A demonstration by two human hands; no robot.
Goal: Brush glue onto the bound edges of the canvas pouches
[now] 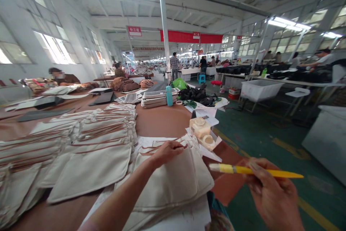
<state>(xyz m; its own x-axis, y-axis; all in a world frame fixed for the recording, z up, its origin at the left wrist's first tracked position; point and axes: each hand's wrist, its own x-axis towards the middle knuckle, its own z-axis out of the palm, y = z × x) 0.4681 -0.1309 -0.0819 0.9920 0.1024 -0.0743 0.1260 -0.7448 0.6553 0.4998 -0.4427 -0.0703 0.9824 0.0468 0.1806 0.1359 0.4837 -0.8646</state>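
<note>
My right hand holds a yellow-handled brush level over the table's right edge, its pale bristle tip pointing left. My left hand rests with curled fingers on the upper edge of a cream fabric piece with brown edging, on top of a small stack in front of me. Whether the fingers pinch that edge is hard to see, but they bend over it. Just beyond, to the right, a yellowish plastic container with an open round mouth sits on white paper.
Overlapping rows of similar cream pieces cover the left of the brown table. Farther back stand a teal bottle, a pile of grey panels and black scraps. A white bin stands right; other people work in the distance.
</note>
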